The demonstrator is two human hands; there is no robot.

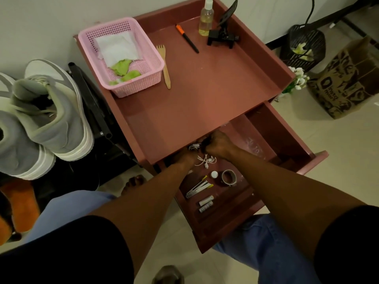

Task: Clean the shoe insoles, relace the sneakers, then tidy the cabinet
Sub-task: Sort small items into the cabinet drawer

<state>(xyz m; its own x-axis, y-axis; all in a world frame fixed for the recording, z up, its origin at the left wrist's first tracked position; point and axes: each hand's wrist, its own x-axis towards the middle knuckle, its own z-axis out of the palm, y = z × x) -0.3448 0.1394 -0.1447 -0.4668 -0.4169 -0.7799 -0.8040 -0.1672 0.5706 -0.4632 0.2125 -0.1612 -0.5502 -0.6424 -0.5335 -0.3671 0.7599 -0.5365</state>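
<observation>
Maroon plastic makes up the cabinet point(205, 95), and its open drawer point(235, 201) is the landmark here. Your right hand point(217, 144) is curled at the drawer's back edge, fingers gripping something dark that you can't make out under the counter's lip. Your left hand point(184, 158) sits just beside it, mostly hidden beneath that lip, so how its fingers lie cannot be told. A tangle of white earphones point(205, 159) lies between the hands. Nearer you in the drawer are a tape roll point(228, 177), a small white cap, clips and two batteries point(205, 203). The grey sneakers point(49, 115) stand left of the drawer, partly cut off.
</observation>
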